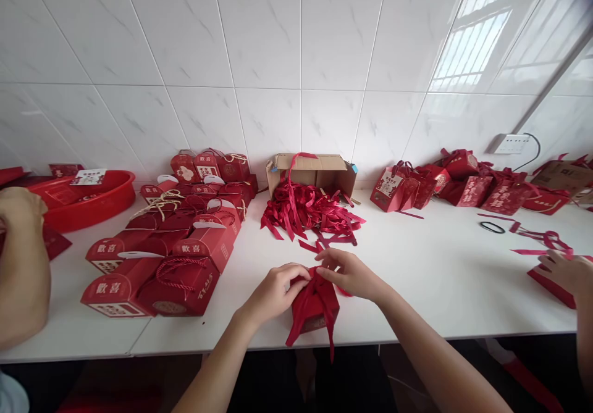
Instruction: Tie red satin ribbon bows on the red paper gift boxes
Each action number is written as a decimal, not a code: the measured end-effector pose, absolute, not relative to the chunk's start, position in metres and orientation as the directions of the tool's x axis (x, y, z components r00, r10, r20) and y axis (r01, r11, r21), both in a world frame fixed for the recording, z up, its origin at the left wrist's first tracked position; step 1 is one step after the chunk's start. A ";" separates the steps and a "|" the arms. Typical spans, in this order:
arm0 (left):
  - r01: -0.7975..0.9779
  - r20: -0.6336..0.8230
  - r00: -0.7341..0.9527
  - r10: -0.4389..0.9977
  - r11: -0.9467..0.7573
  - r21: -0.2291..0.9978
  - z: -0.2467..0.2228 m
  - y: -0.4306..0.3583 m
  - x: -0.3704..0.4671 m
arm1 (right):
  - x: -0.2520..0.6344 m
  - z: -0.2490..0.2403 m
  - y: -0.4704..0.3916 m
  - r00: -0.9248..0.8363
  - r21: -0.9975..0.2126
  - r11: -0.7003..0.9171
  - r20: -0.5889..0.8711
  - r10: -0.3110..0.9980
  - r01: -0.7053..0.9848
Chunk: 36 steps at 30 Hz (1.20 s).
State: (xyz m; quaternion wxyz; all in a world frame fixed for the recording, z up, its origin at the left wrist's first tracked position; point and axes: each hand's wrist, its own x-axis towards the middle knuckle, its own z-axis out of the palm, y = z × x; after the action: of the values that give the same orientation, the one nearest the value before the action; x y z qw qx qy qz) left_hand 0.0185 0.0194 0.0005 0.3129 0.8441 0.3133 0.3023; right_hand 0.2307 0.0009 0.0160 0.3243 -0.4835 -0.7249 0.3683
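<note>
A small red box [315, 314] stands near the table's front edge, with a red ribbon [332, 323] at its top and ribbon ends hanging down its front. My left hand [280, 286] is at the box's top left, thumb and fingertips pinched on the ribbon. From the right, my right hand [347, 274] reaches over the top, its fingers curled at the ribbon; whether they grip it is hard to make out. Behind the hands, a heap of loose red ribbons [306, 209] spills from an open cardboard box [345, 181] lying against the wall.
Rows of red gift boxes [185, 277] fill the left. A red basin [92, 206] and a person's arm [23, 271] lie beyond. More red boxes [463, 191] line the back right, where another person's hand [565, 271] touches a box by a black loop [492, 227].
</note>
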 end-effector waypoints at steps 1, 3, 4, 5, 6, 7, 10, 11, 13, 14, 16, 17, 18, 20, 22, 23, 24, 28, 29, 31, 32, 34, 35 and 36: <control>0.353 0.308 0.627 0.716 -0.613 0.707 0.002 0.019 0.019 | 0.230 0.014 0.004 -0.328 -0.863 0.260 0.118 0.937 0.433; 0.372 0.301 0.637 0.710 -0.625 0.687 0.004 0.019 0.019 | 0.228 0.011 0.006 -0.316 -0.874 0.271 0.144 0.938 0.404; 0.378 0.300 0.641 0.706 -0.631 0.677 0.005 0.019 0.019 | 0.227 0.010 0.006 -0.310 -0.872 0.279 0.157 0.938 0.402; 0.382 0.299 0.646 0.702 -0.637 0.669 0.006 0.019 0.019 | 0.227 0.010 0.007 -0.306 -0.869 0.284 0.164 0.938 0.405; 0.386 0.297 0.652 0.698 -0.642 0.663 0.007 0.019 0.019 | 0.227 0.011 0.007 -0.308 -0.866 0.286 0.164 0.937 0.410; 0.389 0.294 0.657 0.694 -0.646 0.657 0.007 0.019 0.019 | 0.226 0.011 0.007 -0.318 -0.864 0.287 0.158 0.935 0.414; 0.403 0.289 0.669 0.684 -0.661 0.633 0.009 0.020 0.019 | 0.227 0.015 0.003 -0.378 -0.853 0.314 0.152 0.913 0.417; 0.411 0.286 0.673 0.682 -0.667 0.621 0.010 0.020 0.019 | 0.227 0.016 0.000 -0.408 -0.835 0.355 0.175 0.896 0.421; 0.426 0.282 0.688 0.668 -0.687 0.589 0.012 0.022 0.018 | 0.226 0.019 -0.008 -0.483 -0.750 0.484 0.252 0.839 0.450; 0.427 0.280 0.699 0.658 -0.699 0.574 0.013 0.024 0.018 | 0.226 0.020 -0.013 -0.526 -0.687 0.553 0.285 0.801 0.471; 0.418 0.285 0.720 0.633 -0.723 0.550 0.014 0.028 0.016 | 0.225 0.019 -0.021 -0.601 -0.549 0.652 0.305 0.739 0.522; 0.412 0.293 0.725 0.624 -0.733 0.542 0.014 0.030 0.015 | 0.224 0.018 -0.024 -0.629 -0.490 0.678 0.292 0.720 0.548; 0.406 0.301 0.727 0.617 -0.740 0.536 0.014 0.032 0.014 | 0.223 0.015 -0.026 -0.650 -0.441 0.692 0.271 0.710 0.572; 0.398 0.319 0.729 0.606 -0.754 0.522 0.014 0.036 0.012 | 0.221 0.008 -0.026 -0.672 -0.366 0.705 0.235 0.702 0.608; 0.387 0.329 0.740 0.586 -0.772 0.504 0.014 0.040 0.011 | 0.221 0.001 -0.024 -0.681 -0.331 0.711 0.221 0.698 0.621; 0.383 0.329 0.748 0.576 -0.781 0.494 0.014 0.042 0.011 | 0.221 -0.002 -0.023 -0.681 -0.328 0.712 0.223 0.697 0.621; 0.386 0.325 0.754 0.570 -0.786 0.484 0.014 0.043 0.012 | 0.221 -0.005 -0.022 -0.680 -0.333 0.713 0.229 0.696 0.618; 0.450 0.267 0.749 0.606 -0.761 0.467 0.013 0.046 0.013 | 0.224 -0.012 -0.019 -0.688 -0.391 0.730 0.271 0.673 0.561; 0.461 0.258 0.746 0.614 -0.756 0.465 0.014 0.045 0.014 | 0.225 -0.013 -0.018 -0.689 -0.410 0.732 0.280 0.668 0.544; 0.466 0.237 0.750 0.617 -0.748 0.472 0.016 0.044 0.014 | 0.226 -0.014 -0.017 -0.687 -0.447 0.730 0.291 0.665 0.517; 0.466 0.216 0.757 0.617 -0.741 0.484 0.017 0.044 0.014 | 0.227 -0.014 -0.017 -0.686 -0.464 0.727 0.293 0.666 0.507; 0.464 0.143 0.778 0.612 -0.712 0.527 0.019 0.044 0.014 | 0.228 -0.013 -0.016 -0.688 -0.494 0.719 0.289 0.666 0.489; 0.459 0.102 0.790 0.605 -0.693 0.557 0.019 0.044 0.014 | 0.228 -0.013 -0.015 -0.690 -0.509 0.714 0.282 0.667 0.482; 0.451 0.066 0.801 0.595 -0.671 0.588 0.018 0.045 0.014 | 0.228 -0.012 -0.015 -0.690 -0.523 0.706 0.275 0.670 0.477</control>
State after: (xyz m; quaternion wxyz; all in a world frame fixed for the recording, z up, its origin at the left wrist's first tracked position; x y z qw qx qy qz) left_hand 0.0140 0.0448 0.0183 0.2842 0.9053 0.2890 0.1270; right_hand 0.2285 -0.0150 -0.0119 0.2290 -0.3204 -0.8948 0.2105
